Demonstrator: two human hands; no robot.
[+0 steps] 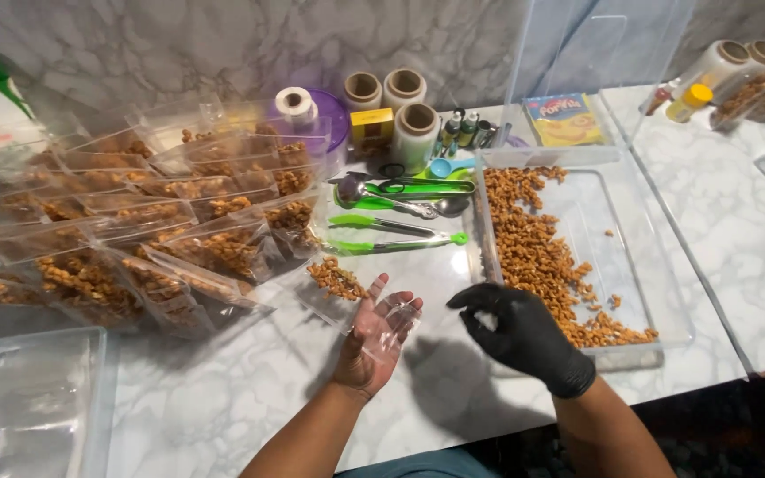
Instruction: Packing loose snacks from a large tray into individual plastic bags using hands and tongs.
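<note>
The left hand (375, 335) lies palm up, fingers spread, with a clear plastic bag (397, 312) resting on it. The gloved right hand (517, 332) pinches together just beside the bag, in front of the clear tray (639, 265) of nuts.

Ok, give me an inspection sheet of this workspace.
Surface: white marbled counter.
Job's things: clear plastic bag on the left hand; clear tray holding brown snack pieces.
Clutter: filled snack bags at left, green tongs, spoons, film rolls, empty clear tub.
Grippers: left hand bare, open, palm up; right hand in a black glove, fingertips pinched by the bag.
Cables: nothing seen.
Surroundings: marbled wall.
</note>
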